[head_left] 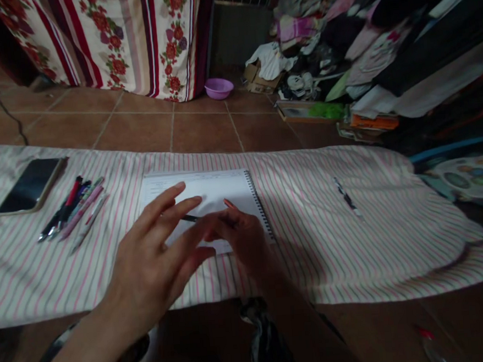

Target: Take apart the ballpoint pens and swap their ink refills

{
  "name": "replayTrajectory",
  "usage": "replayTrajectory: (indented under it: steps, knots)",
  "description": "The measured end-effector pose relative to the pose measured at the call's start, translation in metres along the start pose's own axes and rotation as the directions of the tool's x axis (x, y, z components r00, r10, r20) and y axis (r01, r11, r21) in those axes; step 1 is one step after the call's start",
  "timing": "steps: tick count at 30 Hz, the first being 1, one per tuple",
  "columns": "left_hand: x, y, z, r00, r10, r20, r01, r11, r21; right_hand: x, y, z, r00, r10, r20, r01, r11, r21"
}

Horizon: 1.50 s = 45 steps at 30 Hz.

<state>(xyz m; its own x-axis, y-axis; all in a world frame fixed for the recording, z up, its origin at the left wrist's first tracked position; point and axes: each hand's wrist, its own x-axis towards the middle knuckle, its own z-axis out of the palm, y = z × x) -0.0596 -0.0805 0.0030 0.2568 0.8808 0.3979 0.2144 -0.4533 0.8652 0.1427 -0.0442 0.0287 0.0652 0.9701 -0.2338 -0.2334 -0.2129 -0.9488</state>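
A spiral notebook (221, 183) with a white page and some small print along its top lies before me, its coil on the right. Over its left part is my left hand (155, 242), fingers spread and holding nothing visible. My right hand (245, 236) is over the lower right of the page, its fingers closed on a dark pen (190, 218). The pen points left, passing behind the left hand's fingers, which partly hide it. Whether the left fingertips touch the right hand cannot be made out.
On the striped cloth (300, 199), several pens (75, 206) and a phone (30, 186) lie left; a black-and-white pen (346, 197) lies right. Beyond the cloth are a purple basin (218, 88), a floral curtain (111, 41) and piled clothes (339, 36). A red-capped bottle (430, 341) is at lower right.
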Motion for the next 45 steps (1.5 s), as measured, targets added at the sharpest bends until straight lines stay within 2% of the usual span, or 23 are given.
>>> replayTrajectory:
  steps: [1, 3, 5, 8, 11, 16, 20, 24, 27, 31, 34, 36, 38, 39, 41, 43, 45]
  knots:
    - [0.025, 0.006, 0.003, 0.998, 0.035, 0.058, -0.041, 0.994, 0.102, -0.001, -0.001, -0.002, 1.000, 0.001, 0.025, -0.001, 1.000, -0.012]
    - [0.061, 0.021, 0.011, 0.978, 0.087, 0.188, -0.151, 0.920, 0.361, -0.003, -0.002, -0.004, 0.998, 0.009, 0.067, -0.007, 1.000, -0.020]
    - [0.076, 0.029, 0.018, 0.966, 0.109, 0.236, -0.213, 0.851, 0.480, -0.004, -0.002, -0.005, 0.996, 0.007, 0.094, -0.005, 1.000, -0.027]
    - [0.072, 0.025, 0.024, 0.955, 0.015, 0.296, -0.186, 0.806, 0.561, -0.003, 0.002, -0.006, 0.991, 0.008, 0.133, -0.005, 1.000, -0.024]
    - [0.064, 0.013, 0.029, 0.957, -0.009, 0.289, -0.147, 0.847, 0.511, -0.001, 0.004, -0.008, 0.987, -0.002, 0.158, 0.009, 0.999, -0.047]
    - [0.061, 0.004, 0.041, 0.981, -0.079, 0.175, 0.019, 0.946, 0.323, 0.002, 0.003, -0.012, 0.987, -0.112, 0.113, 0.133, 0.971, -0.200]
    - [0.060, 0.004, 0.045, 0.991, -0.113, 0.076, 0.096, 0.975, 0.199, 0.002, 0.005, -0.012, 0.984, -0.157, 0.090, 0.169, 0.973, -0.156]
    - [0.061, 0.004, 0.046, 0.991, -0.045, 0.127, -0.003, 0.934, 0.356, 0.005, 0.010, -0.011, 0.991, -0.120, 0.055, 0.125, 0.989, -0.081]
    - [0.062, 0.003, 0.047, 0.984, 0.002, 0.179, -0.096, 0.849, 0.520, 0.008, 0.015, -0.012, 0.994, -0.098, 0.038, 0.100, 0.993, -0.057]
    - [0.063, 0.002, 0.050, 0.977, 0.037, 0.209, -0.166, 0.749, 0.642, 0.011, 0.021, -0.011, 0.992, -0.117, -0.046, 0.113, 0.991, -0.074]
    - [0.066, 0.002, 0.051, 0.983, 0.025, 0.182, -0.137, 0.759, 0.637, 0.013, 0.021, -0.012, 0.992, -0.112, -0.053, 0.107, 0.990, -0.093]
    - [0.068, 0.002, 0.050, 0.993, -0.006, 0.122, -0.068, 0.802, 0.594, 0.015, 0.018, -0.017, 0.983, -0.164, -0.084, 0.145, 0.970, -0.195]
    - [0.069, 0.002, 0.047, 0.995, -0.063, 0.079, 0.009, 0.829, 0.559, 0.019, 0.013, -0.026, 0.943, -0.296, -0.150, 0.218, 0.893, -0.394]
    - [0.069, 0.002, 0.045, 0.992, -0.101, 0.075, 0.042, 0.829, 0.558, 0.022, 0.010, -0.031, 0.908, -0.382, -0.173, 0.247, 0.820, -0.516]
    - [0.070, 0.001, 0.041, 0.985, -0.152, 0.075, 0.080, 0.810, 0.581, 0.027, 0.005, -0.041, 0.843, -0.522, -0.132, 0.279, 0.634, -0.721]
    - [0.070, -0.001, 0.037, 0.983, -0.166, 0.083, 0.084, 0.793, 0.603, 0.031, 0.003, -0.048, 0.833, -0.549, -0.064, 0.247, 0.474, -0.845]
    - [0.069, -0.002, 0.035, 0.983, -0.165, 0.082, 0.080, 0.783, 0.617, 0.033, 0.004, -0.052, 0.856, -0.517, -0.009, 0.199, 0.345, -0.918]
